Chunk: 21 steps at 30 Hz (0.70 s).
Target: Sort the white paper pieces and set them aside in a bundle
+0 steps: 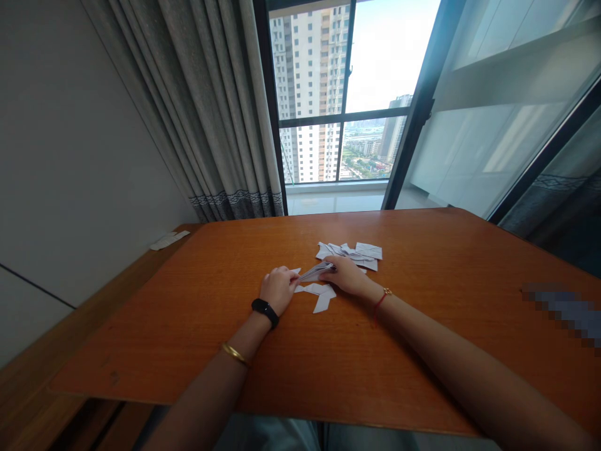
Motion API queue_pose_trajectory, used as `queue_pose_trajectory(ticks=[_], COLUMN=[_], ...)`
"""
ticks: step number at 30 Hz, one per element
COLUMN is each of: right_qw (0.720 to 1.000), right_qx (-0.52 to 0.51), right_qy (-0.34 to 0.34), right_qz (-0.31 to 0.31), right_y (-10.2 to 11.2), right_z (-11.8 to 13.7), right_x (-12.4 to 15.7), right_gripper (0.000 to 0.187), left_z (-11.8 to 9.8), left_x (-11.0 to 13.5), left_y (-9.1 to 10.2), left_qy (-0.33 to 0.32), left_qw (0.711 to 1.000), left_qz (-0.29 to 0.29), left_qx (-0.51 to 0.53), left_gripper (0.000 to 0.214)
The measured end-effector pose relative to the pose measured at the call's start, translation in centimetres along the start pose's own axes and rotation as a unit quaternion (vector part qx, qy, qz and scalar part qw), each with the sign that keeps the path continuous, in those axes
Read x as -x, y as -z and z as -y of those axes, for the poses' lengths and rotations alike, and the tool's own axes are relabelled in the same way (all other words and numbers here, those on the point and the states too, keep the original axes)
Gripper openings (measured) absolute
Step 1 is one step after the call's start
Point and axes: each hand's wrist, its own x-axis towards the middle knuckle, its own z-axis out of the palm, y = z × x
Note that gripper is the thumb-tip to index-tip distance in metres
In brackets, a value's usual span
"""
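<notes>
At the middle of a wooden table (197,326), nearer its far edge, a pile of folded white paper pieces (355,254) lies just beyond two hands. The left hand (278,289) and right hand (344,274) together pinch a folded paper (315,272); another folded piece (321,295) lies flat beneath them.
</notes>
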Motion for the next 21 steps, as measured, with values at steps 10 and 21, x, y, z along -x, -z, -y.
queue_pose_trajectory(ticks=[10, 21], right_qw=[0.999, 0.965], right_qx=[-0.031, 0.141], right_qy=[-0.008, -0.174], right_qz=[-0.018, -0.137], right_y=[-0.4, 3.0], right_z=[0.3, -3.3], right_x=[0.2, -0.9], right_gripper=[0.015, 0.067], left_z=[0.0, 0.4], left_x=[0.1, -0.8], left_y=[-0.1, 0.0], left_qy=[-0.023, 0.144], left_qw=[0.999, 0.92], left_qz=[-0.027, -0.117], left_qx=[0.027, 0.347], left_gripper=[0.017, 0.017])
